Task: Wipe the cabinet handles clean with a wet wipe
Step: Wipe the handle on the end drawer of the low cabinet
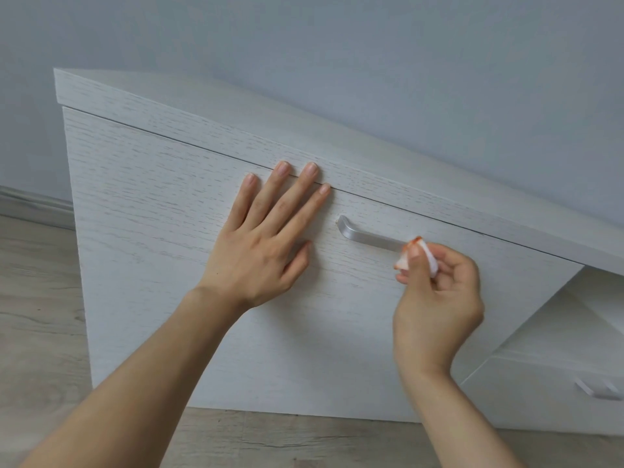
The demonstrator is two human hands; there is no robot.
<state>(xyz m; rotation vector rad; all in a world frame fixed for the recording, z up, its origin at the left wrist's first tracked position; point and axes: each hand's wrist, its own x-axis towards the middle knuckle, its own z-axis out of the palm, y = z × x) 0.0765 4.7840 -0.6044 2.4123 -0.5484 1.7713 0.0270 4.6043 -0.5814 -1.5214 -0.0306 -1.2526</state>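
Observation:
A silver bar handle (368,235) is mounted on the white wood-grain drawer front (162,231) of a low cabinet. My right hand (439,298) pinches a small white wet wipe (427,256) with orange stains, pressed against the handle's right end, which it hides. My left hand (270,238) lies flat on the drawer front just left of the handle, fingers straight and spread, fingertips reaching the gap under the cabinet top.
A second silver handle (599,391) sits on a lower drawer at the bottom right, below an open shelf (574,319). The cabinet stands against a pale blue-grey wall (337,35) on a light wood-pattern floor (37,315).

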